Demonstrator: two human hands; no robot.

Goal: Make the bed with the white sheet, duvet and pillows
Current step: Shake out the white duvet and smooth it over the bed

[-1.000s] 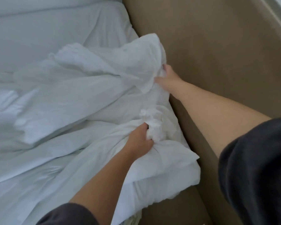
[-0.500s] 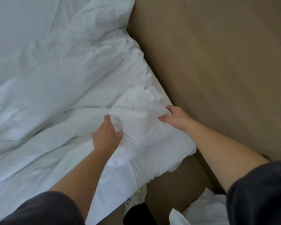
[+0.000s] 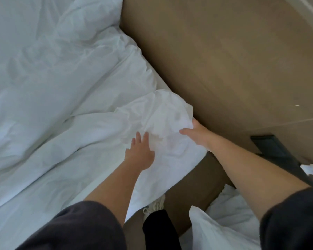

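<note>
A white duvet lies crumpled over the bed, which fills the left of the view. Its bunched corner sits at the bed's right edge, against the brown headboard panel. My right hand grips that bunched corner from the right side. My left hand lies flat on the white fabric just left of the corner, fingers straight. A white pillow lies on the floor at the lower right.
A brown wooden panel runs along the bed's right side. A dark object stands by the panel at the right. My shoe and dark trouser leg show below the bed's edge.
My left hand has let go of the fabric and now lies flat on it. My right hand still holds the corner, which has moved a little toward the panel.
</note>
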